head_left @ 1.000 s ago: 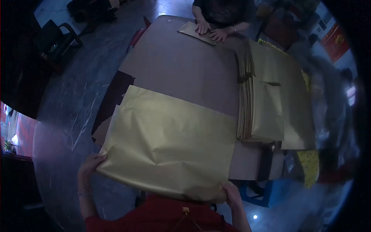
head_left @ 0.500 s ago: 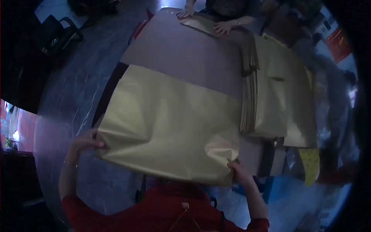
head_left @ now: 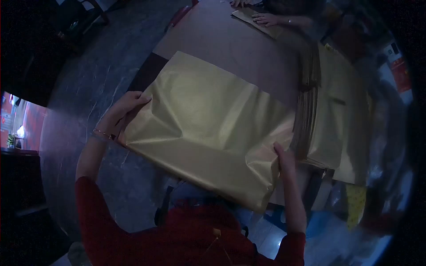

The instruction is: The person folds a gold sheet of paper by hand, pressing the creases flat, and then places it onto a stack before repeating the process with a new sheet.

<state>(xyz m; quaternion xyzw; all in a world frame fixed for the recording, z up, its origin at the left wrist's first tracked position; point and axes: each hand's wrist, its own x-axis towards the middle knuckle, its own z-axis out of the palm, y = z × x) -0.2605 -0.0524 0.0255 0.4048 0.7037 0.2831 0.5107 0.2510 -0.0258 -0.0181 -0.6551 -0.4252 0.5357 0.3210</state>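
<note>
A large gold paper sheet (head_left: 208, 115) spans the space between my two hands, its near part hanging over the table's front edge. My left hand (head_left: 131, 104) pinches its left side, thumb on top. On the right side, my right hand (head_left: 285, 160) grips it with the thumb showing and the other fingers hidden underneath. Creases run inward from both grips. The sheet's far part lies over the brown tabletop (head_left: 235, 48).
A thick stack of gold sheets (head_left: 330, 115) lies on the table's right side. At the far end, another person's hand (head_left: 265, 19) presses on a smaller folded gold piece (head_left: 250, 21). Yellow patterned material (head_left: 356, 206) hangs at the right. A dark chair (head_left: 80, 20) stands at far left.
Both my hands have moved up and away from my body with the gold sheet, sliding it farther onto the table. The view has shifted slightly. The other person's hands remain on the smaller piece.
</note>
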